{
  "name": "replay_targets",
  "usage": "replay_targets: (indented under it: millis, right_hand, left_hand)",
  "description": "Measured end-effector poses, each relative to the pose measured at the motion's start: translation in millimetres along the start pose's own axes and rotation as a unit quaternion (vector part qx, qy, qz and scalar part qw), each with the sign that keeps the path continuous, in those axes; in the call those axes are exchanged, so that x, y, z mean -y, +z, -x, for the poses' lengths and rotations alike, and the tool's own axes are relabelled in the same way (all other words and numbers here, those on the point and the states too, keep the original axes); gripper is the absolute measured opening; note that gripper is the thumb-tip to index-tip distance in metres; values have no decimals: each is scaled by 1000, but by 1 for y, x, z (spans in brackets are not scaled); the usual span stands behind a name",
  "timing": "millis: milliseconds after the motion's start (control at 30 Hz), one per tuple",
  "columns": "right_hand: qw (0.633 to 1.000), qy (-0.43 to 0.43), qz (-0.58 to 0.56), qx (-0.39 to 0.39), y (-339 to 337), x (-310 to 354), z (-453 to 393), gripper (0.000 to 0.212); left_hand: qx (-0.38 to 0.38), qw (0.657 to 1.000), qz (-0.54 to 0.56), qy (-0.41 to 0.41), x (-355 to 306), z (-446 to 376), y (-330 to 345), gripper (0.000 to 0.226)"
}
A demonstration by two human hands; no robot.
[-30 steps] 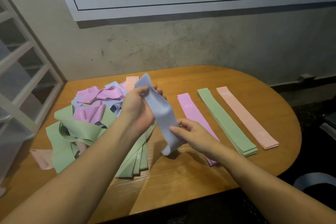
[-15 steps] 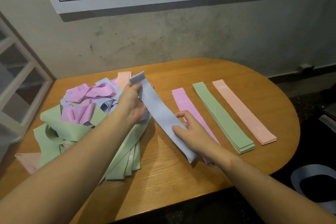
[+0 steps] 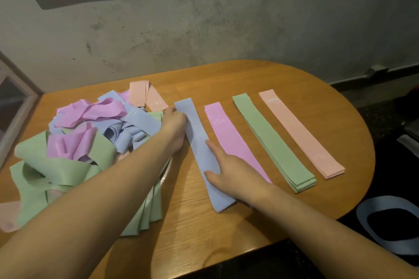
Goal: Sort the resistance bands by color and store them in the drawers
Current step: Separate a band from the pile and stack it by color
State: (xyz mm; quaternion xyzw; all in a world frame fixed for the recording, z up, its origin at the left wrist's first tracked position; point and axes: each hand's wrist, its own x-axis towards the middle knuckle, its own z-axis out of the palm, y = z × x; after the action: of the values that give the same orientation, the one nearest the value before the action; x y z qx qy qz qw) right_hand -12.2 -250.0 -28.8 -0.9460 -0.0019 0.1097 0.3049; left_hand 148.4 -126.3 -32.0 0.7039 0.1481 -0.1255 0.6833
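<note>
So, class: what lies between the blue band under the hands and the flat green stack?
In the head view, the pink-purple stack lies between the blue band and the green stack, with strips of bare table either side.

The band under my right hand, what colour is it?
Light blue band, clearest in the head view.

Bands, part sorted

I saw a blue band (image 3: 199, 145) flat beside pink (image 3: 235, 142), green (image 3: 272, 140), peach (image 3: 299, 133) stacks (jumbled pile (image 3: 86, 142) left).

Both hands press a blue band (image 3: 199, 142) flat on the table (image 3: 328, 102): left hand (image 3: 174, 123) at its far end, right hand (image 3: 229, 169) lower, beside the purple stack (image 3: 229, 138).
</note>
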Motion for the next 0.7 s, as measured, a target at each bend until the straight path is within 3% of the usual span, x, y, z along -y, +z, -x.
replay_targets:
  millis: [167,367,700]
  right_hand:
    - [997,-22,76,12,-5,-1,0,57]
    - [987,-28,155,-11,-5,0,3,56]
    - [981,-3,193,-19,-2,7,21,62]
  left_hand:
    - [19,982,-151,110,7,-4,1,61]
    - [79,930,-298,202,11,11,5,48]
    - [171,858,-396,279,34,44,-28,35]
